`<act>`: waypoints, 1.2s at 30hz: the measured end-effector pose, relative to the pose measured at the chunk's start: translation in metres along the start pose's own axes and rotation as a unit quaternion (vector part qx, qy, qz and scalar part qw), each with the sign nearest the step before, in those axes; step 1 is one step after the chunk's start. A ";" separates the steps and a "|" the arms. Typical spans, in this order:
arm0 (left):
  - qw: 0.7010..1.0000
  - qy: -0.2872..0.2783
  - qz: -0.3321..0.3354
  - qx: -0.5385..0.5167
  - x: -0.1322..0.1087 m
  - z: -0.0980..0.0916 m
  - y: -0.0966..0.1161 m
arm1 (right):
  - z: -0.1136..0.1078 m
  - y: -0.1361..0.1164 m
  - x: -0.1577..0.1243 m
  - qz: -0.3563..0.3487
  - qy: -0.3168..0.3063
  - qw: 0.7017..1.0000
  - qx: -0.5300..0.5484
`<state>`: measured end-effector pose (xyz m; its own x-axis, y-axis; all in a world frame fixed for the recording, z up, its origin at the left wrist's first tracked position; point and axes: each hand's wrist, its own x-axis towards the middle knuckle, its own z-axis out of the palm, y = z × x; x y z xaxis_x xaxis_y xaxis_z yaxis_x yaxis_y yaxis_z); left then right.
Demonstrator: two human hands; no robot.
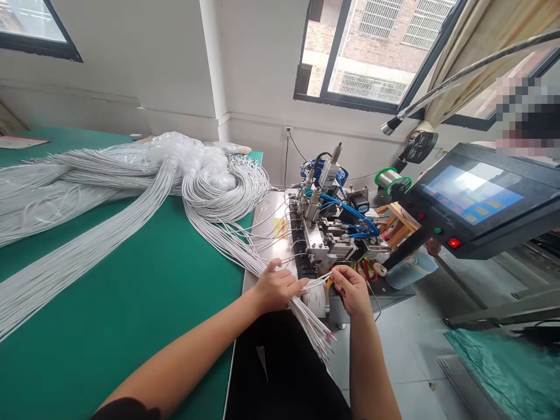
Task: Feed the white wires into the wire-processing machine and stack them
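Observation:
My left hand [276, 287] is closed around a bundle of thin white cables [312, 326] whose ends hang down past the table edge. My right hand [352, 287] pinches the end of one white cable [320, 281] drawn out of that bundle, just in front of a small metal machine [329, 224] with blue tubes. The two hands are a few centimetres apart, with the cable stretched between them.
Large heaps of white cables [131, 175] spread over the green table [122, 303] to the left. A touch-screen control panel [475, 198] stands at the right. A wire spool [389, 178] sits behind the machine. Floor and a green mat [503, 356] lie below right.

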<state>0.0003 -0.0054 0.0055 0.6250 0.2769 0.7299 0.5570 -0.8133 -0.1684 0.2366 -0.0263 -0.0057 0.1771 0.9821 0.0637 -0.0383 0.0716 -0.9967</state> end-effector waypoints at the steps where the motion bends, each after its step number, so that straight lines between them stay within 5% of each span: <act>1: 1.000 -0.004 -0.003 0.002 -0.001 0.001 0.000 | -0.001 0.000 0.000 0.000 0.001 1.000 0.000; 14: 1.000 -0.022 -0.009 0.006 -0.001 -0.002 0.002 | 0.011 0.000 0.007 -0.022 0.013 0.999 0.036; 18: 0.998 -0.036 -0.043 0.022 -0.002 0.000 -0.002 | 0.009 0.000 0.007 -0.066 0.013 0.992 -0.102; 24: 0.995 -0.079 -0.053 0.029 -0.003 0.002 -0.004 | 0.009 0.001 0.011 -0.127 -0.011 0.940 -0.316; 36: 0.979 -0.150 -0.139 -0.006 -0.004 0.010 0.000 | 0.009 0.018 0.030 -0.021 -0.090 0.986 -0.140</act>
<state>0.0030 -0.0011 -0.0043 0.5839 0.6251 0.5181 0.7235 -0.6901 0.0173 0.2318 0.0057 -0.0215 -0.0050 0.9962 0.0871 0.2435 0.0857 -0.9661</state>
